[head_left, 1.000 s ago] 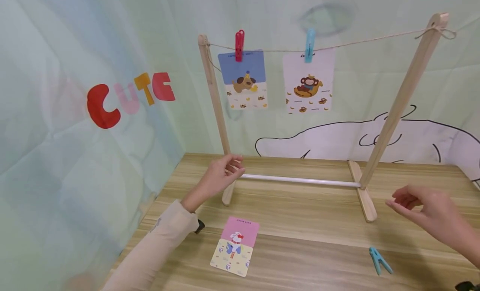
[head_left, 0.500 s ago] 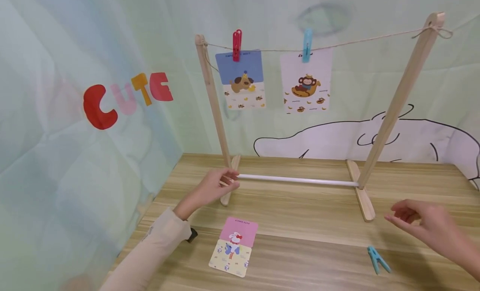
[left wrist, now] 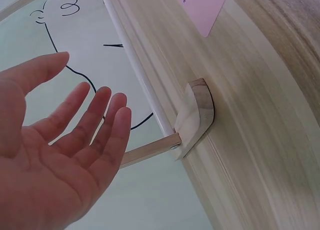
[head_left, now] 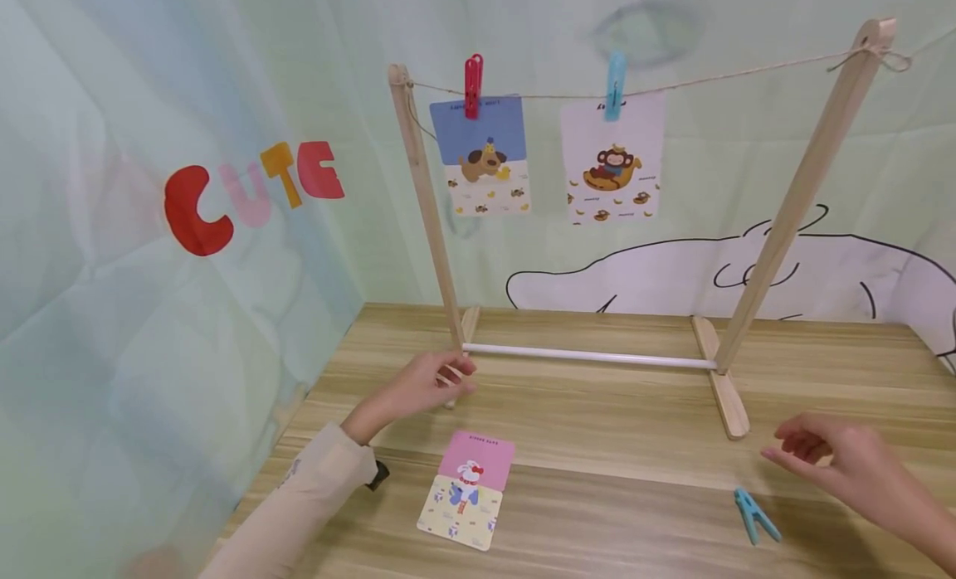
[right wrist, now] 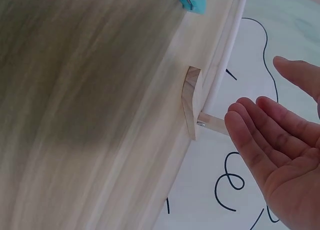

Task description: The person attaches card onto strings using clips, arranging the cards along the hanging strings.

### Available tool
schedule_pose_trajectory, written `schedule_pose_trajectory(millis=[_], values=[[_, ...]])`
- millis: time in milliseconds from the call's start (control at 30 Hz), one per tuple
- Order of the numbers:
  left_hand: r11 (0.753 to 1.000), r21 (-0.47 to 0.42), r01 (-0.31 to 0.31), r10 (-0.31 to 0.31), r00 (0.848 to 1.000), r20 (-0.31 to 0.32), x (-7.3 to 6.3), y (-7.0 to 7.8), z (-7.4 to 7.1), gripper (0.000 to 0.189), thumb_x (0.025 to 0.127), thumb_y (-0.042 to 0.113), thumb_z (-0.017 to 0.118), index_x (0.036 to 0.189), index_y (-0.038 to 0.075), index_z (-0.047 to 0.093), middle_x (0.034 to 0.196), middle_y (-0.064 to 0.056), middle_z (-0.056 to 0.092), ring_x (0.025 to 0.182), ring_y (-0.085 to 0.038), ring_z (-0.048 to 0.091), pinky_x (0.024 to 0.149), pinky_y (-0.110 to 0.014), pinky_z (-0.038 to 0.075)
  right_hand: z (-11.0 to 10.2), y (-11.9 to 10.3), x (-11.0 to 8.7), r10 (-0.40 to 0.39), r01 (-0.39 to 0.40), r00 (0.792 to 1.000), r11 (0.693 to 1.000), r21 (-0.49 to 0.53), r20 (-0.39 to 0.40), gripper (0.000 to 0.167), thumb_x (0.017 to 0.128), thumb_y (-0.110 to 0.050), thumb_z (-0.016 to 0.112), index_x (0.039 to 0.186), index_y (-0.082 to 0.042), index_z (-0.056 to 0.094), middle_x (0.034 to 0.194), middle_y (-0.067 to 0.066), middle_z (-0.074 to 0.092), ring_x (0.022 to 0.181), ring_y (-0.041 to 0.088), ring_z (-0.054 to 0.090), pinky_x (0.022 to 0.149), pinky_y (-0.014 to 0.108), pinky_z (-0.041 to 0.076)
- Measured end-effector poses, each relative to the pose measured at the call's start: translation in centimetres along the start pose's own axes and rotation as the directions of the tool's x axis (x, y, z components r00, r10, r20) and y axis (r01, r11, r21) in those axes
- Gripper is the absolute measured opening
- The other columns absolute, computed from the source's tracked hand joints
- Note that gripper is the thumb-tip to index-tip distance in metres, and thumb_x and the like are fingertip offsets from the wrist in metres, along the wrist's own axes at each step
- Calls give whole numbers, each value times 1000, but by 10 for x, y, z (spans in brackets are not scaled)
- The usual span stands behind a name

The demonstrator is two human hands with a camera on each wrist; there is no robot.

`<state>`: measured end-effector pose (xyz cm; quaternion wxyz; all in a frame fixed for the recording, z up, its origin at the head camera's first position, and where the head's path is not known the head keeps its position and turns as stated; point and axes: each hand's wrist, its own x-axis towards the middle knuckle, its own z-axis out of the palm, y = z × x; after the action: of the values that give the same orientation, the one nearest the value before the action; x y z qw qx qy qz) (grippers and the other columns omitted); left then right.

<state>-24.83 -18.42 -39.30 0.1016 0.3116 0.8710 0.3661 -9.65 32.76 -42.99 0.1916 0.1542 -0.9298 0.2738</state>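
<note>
My left hand (head_left: 421,386) hovers by the left foot of the wooden stand, fingers loosely bent and nothing in them; the left wrist view shows the bare palm (left wrist: 55,175). Below it on the table lies a pink and yellow rabbit card (head_left: 468,489). My right hand (head_left: 840,454) is held over the table at the right, relaxed, its palm (right wrist: 295,185) bare in the right wrist view. Near its fingertips lies a blue clothespin (head_left: 754,517). From the string hang a dog card (head_left: 485,160) under a red clothespin (head_left: 473,88) and a monkey card (head_left: 614,160) under a light blue clothespin (head_left: 615,88).
The wooden stand has a left post (head_left: 427,206), a right post (head_left: 810,189) and a white crossbar (head_left: 590,356) low between them. Twine (head_left: 732,75) runs between the post tops. Curtain cloth with red, pink and orange letters (head_left: 197,210) hangs at the left of the wooden table (head_left: 597,421).
My left hand has come down and toward me, away from the stand's left post. My right hand has sunk slightly. Cards and clothespins stay in place.
</note>
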Motion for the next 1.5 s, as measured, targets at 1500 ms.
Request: schedule_pose_trajectory(millis=[1500], values=[[999,28,45,-49,987,155,-26,-18,25,35,84,7,79,112,-9,64,104,-17,68,91,-27,62,81,-35,56,28,7,-32,-69,67,992,998,21,108,30,68,-18,92,81,-11,65,70,-24,51,59,-8,46,48,16,42]])
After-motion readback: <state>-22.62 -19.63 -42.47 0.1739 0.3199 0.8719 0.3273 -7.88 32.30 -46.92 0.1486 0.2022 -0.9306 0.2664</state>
